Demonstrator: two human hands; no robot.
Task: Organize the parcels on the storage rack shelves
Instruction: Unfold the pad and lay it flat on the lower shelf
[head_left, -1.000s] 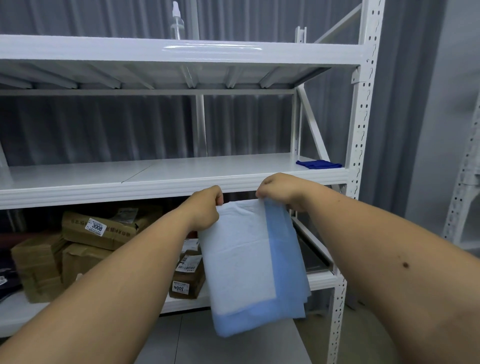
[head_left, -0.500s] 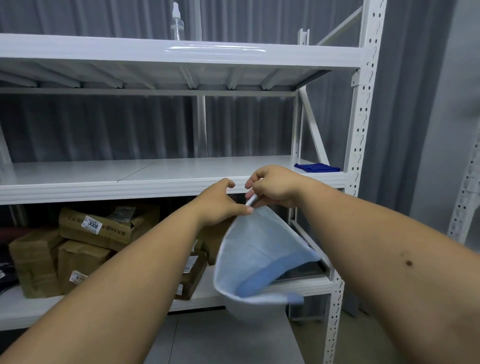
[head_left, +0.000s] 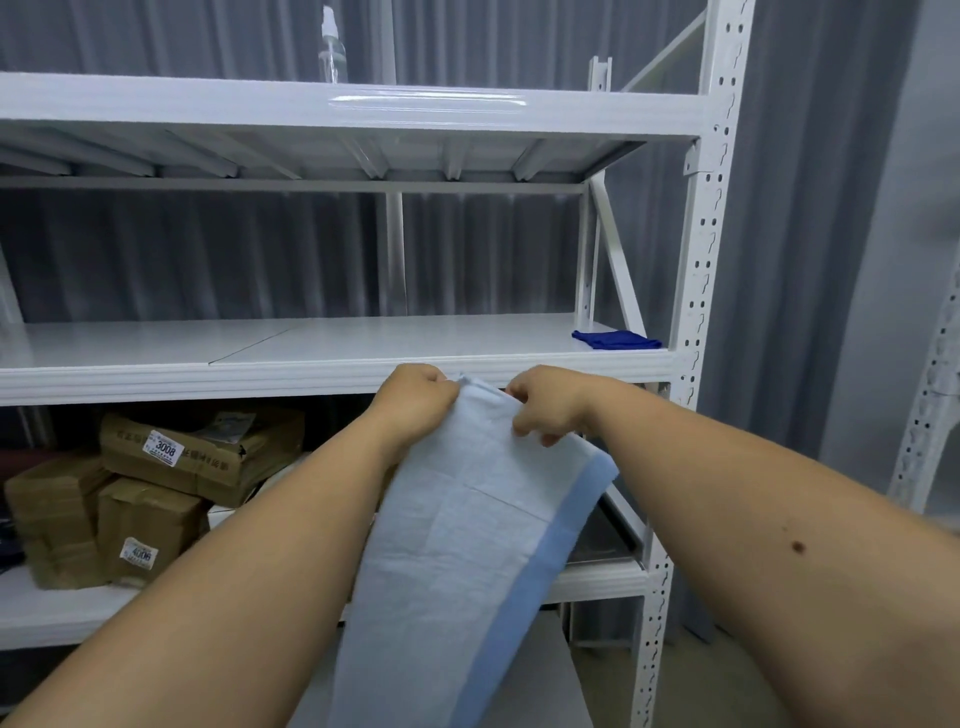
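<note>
A light blue sheet (head_left: 457, 545) with a darker blue border hangs in front of the white storage rack (head_left: 337, 358). My left hand (head_left: 415, 402) pinches its top left corner. My right hand (head_left: 545, 402) pinches the top edge just to the right, fingers curled into the fabric. Both hands are level with the front lip of the middle shelf. Brown cardboard parcels (head_left: 197, 452) with numbered labels 3008 and 4006 are stacked on the lower shelf at left, behind my left forearm.
A folded dark blue cloth (head_left: 615, 339) lies at the right end of the middle shelf. A clear spray bottle (head_left: 332, 47) stands on the top shelf. The rack's right upright (head_left: 701, 312) is beside my right arm. A second rack (head_left: 930, 405) is at far right.
The sheet was bunched and folded over half a second ago. Now it hangs spread out and longer, and both hands hold its top edge a little apart.
</note>
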